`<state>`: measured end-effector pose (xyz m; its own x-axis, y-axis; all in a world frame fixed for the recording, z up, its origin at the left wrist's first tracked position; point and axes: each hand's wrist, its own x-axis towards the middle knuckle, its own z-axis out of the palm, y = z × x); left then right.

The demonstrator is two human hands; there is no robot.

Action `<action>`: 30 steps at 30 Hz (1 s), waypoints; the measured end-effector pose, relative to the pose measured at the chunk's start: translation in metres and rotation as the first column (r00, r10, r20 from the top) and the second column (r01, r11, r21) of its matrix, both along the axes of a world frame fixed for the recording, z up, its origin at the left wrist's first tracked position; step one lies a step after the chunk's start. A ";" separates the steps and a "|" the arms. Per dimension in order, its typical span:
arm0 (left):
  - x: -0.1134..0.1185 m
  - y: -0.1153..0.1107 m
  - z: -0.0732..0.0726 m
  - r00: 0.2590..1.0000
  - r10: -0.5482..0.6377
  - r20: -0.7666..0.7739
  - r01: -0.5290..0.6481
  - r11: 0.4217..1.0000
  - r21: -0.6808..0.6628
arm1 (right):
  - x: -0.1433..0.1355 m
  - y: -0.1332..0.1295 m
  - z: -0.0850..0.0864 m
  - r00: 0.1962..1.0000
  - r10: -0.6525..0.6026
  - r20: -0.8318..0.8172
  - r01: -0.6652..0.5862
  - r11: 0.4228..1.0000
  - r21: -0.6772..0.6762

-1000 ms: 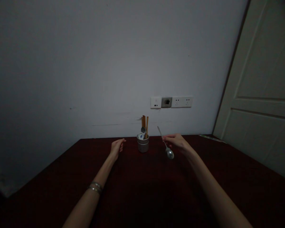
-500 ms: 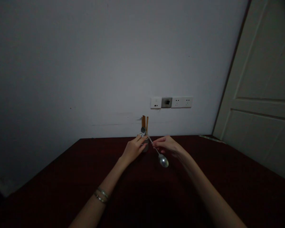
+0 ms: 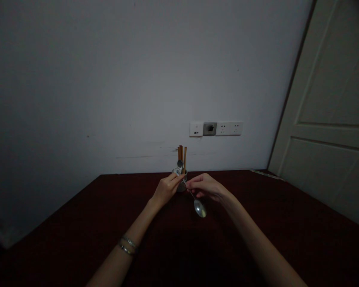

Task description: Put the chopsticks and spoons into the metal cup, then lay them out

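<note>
A metal spoon [image 3: 200, 208] slants in the air with its bowl down toward me. My right hand [image 3: 206, 186] pinches its thin handle between thumb and fingers. At the handle's upper end, the closed fingertips of my left hand [image 3: 166, 188] grip it too. Just behind the fingers stands a small cup-like holder [image 3: 181, 187], partly hidden by my left hand. Upright in it are several wooden chopsticks [image 3: 181, 154] and another spoon [image 3: 180, 163]. A round white item [image 3: 176, 171] shows at its rim, its kind unclear.
The dark red table [image 3: 92, 215] reaches back to a pale wall [image 3: 137, 79]. Sockets and a switch [image 3: 215, 128] are set in the wall above it. To the right is a white panelled door [image 3: 332, 119]. A flat strip [image 3: 266, 174] lies along the back right table edge.
My right hand and the spoon have shifted left and slightly toward me. My left fingers, spread by the holder before, have closed on the handle's end.
</note>
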<state>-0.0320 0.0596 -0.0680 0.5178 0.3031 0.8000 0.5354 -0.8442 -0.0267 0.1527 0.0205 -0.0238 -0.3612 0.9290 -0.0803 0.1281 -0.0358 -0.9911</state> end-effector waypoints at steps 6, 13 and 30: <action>0.010 -0.005 0.001 0.960 -0.106 0.260 0.152 0.975 -0.162 | 0.005 0.007 0.001 0.993 -0.099 -0.058 0.105 0.989 0.106; 0.021 -0.007 0.007 0.889 0.077 0.452 0.217 0.798 -0.562 | 0.008 0.001 0.015 0.973 -0.227 -0.028 0.223 0.914 0.338; 0.027 -0.010 0.000 0.938 0.079 0.339 0.266 0.464 -0.845 | 0.005 0.004 0.010 0.953 -0.292 -0.081 0.296 0.837 0.460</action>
<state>-0.0048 0.0501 -0.0683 0.3869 0.8873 0.2509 0.2834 -0.3734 0.8833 0.1573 0.0242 -0.0142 -0.0641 0.9206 0.3853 0.1774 0.3904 -0.9034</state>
